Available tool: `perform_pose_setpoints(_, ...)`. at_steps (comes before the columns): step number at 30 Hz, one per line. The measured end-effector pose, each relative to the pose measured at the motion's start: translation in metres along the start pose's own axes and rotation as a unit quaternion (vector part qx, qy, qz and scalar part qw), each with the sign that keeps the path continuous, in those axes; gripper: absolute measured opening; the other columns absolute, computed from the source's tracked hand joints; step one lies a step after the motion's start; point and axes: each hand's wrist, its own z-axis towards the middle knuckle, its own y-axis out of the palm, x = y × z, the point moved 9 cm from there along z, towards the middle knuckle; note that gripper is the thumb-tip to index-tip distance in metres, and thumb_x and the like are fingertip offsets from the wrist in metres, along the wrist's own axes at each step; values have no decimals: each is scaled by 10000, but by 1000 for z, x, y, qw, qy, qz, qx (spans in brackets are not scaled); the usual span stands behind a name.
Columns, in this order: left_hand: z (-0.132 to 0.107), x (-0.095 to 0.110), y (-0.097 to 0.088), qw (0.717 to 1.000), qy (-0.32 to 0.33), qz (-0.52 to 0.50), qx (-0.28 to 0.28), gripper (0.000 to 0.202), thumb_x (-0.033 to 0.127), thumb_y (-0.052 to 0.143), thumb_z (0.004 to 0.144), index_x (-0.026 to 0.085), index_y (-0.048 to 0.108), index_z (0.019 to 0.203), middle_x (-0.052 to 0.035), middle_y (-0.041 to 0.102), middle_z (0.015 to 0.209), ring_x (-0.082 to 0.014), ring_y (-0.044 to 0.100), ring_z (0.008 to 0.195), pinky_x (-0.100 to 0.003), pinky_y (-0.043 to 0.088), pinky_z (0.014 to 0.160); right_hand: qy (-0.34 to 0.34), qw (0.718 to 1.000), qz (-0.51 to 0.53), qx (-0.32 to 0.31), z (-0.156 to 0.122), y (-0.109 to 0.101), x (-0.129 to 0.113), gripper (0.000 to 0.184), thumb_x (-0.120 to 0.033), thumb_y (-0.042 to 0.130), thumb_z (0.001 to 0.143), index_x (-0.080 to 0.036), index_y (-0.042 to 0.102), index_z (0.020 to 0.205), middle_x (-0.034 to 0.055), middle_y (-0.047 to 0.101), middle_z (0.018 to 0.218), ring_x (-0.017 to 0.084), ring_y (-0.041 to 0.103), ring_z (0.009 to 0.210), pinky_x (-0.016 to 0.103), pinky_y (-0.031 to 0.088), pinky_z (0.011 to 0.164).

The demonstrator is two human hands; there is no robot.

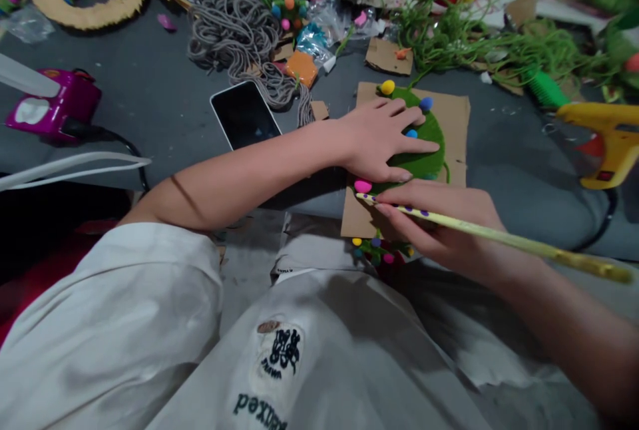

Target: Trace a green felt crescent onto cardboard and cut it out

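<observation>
Nearest you, your right hand [444, 230] has its grip clamped on a thin yellow stick [499, 238] dotted with purple. The fingers pinch it close to the tip, and the long end runs off toward 4 o'clock. The tip lies just beside a pink ball [363, 186] at 7 o'clock on the green disc [424, 150]. A cluster of small coloured balls [374, 250] shows under that hand, at the near edge of the cardboard [456, 117].

Just beyond, your left hand [379, 140] lies flat on the green disc, grip apart, fingers spread and pointing to 3 o'clock. The disc rests on the cardboard. A yellow ball [387, 87] sits at the disc's 11 o'clock and a blue ball [426, 103] at 1 o'clock.

On the grey surface [160, 90], a phone [244, 114] lies face up at 9 o'clock from the cardboard, and a yellow glue gun [606, 144] lies at 3 o'clock. Farther off, at 11 o'clock, lies a bundle of grey cord [234, 30].
</observation>
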Motion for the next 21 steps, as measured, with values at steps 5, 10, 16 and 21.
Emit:
perform_pose_setpoints(5, -1, 1, -1, 1000, 0, -1, 10, 717, 594, 514, 931, 401, 478, 1621, -22, 416, 1698, -455, 325, 1536, -644, 235, 1231, -87, 992, -96, -7, -9, 15, -19, 108, -161, 625, 1023, -185, 695, 1102, 75, 801, 985, 232, 751, 873, 347, 572, 762)
perform_pose_setpoints(10, -3, 2, -3, 1000, -2, 3, 14, 721, 590, 510, 938, 394, 471, 1631, -29, 418, 1701, -444, 350, 1521, -621, 238, 1240, -94, 986, -136, -17, -12, 23, -27, 172, -119, 577, 1023, -152, 680, 1156, 132, 803, 1051, 265, 748, 909, 375, 587, 768)
perform_pose_setpoints(16, -4, 3, -3, 1000, 0, 23, 14, 719, 594, 504, 952, 393, 459, 1640, -35, 421, 1701, -423, 356, 1532, -598, 264, 1236, -58, 993, -95, -28, -20, 19, -21, 172, -124, 614, 999, -200, 660, 1147, 101, 794, 1060, 247, 742, 910, 361, 585, 795)
perform_pose_setpoints(21, -5, 4, -5, 1000, -1, 13, 16, 712, 588, 515, 951, 387, 475, 1633, -43, 434, 1692, -427, 366, 1521, -594, 273, 1232, -61, 993, -100, -10, -17, 20, -21, 160, -147, 607, 1012, -197, 657, 1156, 104, 793, 1043, 255, 739, 903, 373, 583, 790)
